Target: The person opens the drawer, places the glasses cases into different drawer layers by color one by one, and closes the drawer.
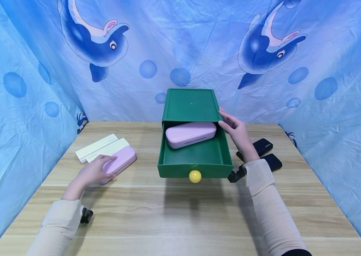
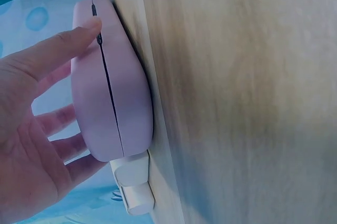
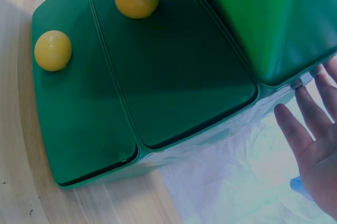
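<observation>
Presently pinching pink case (image 1: 124,159) in curled left hand (image 1: 94,170), just beside white boxes (image 1: 98,145) at nine o'clock; holding right hand (image 1: 236,133) straight-fingered, empty, alongside cabinet (image 1: 191,106), partly hiding black boxes (image 1: 271,162) at three.

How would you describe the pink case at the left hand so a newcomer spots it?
Find the green cabinet on the wooden table, then go left to two white boxes. The pink case lies on their near side, with the left hand on it. It is rounded where the boxes are straight-edged, and unlike its pink twin, it sits outside the open drawer.
</observation>
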The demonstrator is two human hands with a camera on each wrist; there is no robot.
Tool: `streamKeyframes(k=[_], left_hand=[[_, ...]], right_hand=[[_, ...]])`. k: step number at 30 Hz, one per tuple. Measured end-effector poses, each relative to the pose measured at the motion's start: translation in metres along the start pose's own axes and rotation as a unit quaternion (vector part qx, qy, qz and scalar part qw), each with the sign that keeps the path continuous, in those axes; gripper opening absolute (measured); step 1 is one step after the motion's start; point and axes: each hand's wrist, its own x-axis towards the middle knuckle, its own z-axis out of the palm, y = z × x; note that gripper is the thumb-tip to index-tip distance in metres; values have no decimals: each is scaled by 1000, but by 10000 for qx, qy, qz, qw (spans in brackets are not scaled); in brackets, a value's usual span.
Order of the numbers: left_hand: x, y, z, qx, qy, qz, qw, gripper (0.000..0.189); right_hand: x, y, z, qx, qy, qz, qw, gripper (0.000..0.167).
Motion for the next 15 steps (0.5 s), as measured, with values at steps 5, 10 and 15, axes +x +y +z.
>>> streamKeyframes(k=[5,10,15], left_hand=[[-1,0,1,32,-45,-84,9999,74],[0,0,2,164,-18,-62,9998,74],[1,2,1,257,-38,-63,9996,71]], right_hand=[[1,1,0,-24,11,20,10000,53],[1,1,0,18,34,21,10000,52],[1,2,-1,47,9,-9,10000,52]])
